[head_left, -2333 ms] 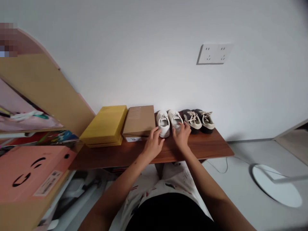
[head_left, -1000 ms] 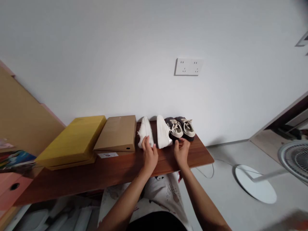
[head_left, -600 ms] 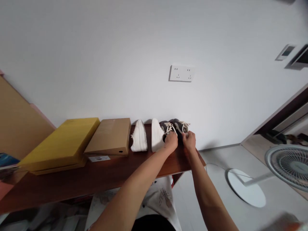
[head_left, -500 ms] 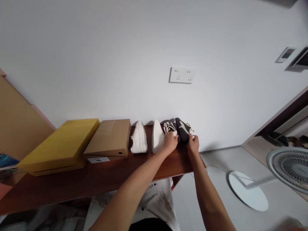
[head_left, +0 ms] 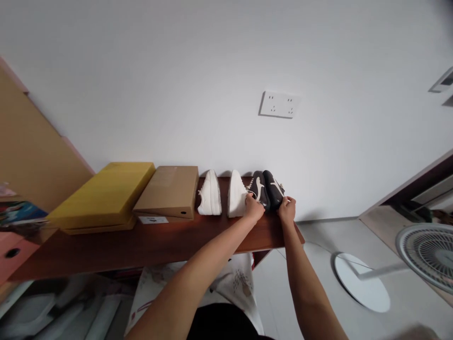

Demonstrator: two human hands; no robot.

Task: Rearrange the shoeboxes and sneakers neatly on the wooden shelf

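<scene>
Two dark sneakers with cream trim lie on their sides, soles together, at the right end of a brown wooden shelf (head_left: 170, 245). My left hand (head_left: 254, 208) is closed on the heel end of the left dark sneaker (head_left: 261, 186). The right dark sneaker (head_left: 274, 189) has its heel end pinched in my right hand (head_left: 287, 209). Just left of them a white shoe (head_left: 236, 193) rests on its side, close to my left hand. Its fellow, another white shoe (head_left: 210, 193), lies across a small gap, sole facing it.
A brown cardboard box (head_left: 170, 189) and a yellow box (head_left: 109, 193) sit on the shelf to the left, with a pink box (head_left: 16, 255) at the far left. Behind is a white wall with a socket plate (head_left: 279, 105). A fan (head_left: 430, 257) stands on the floor at right.
The dark sneakers have come together and turned onto their sides, with both hands still on them. The whole view has shifted slightly.
</scene>
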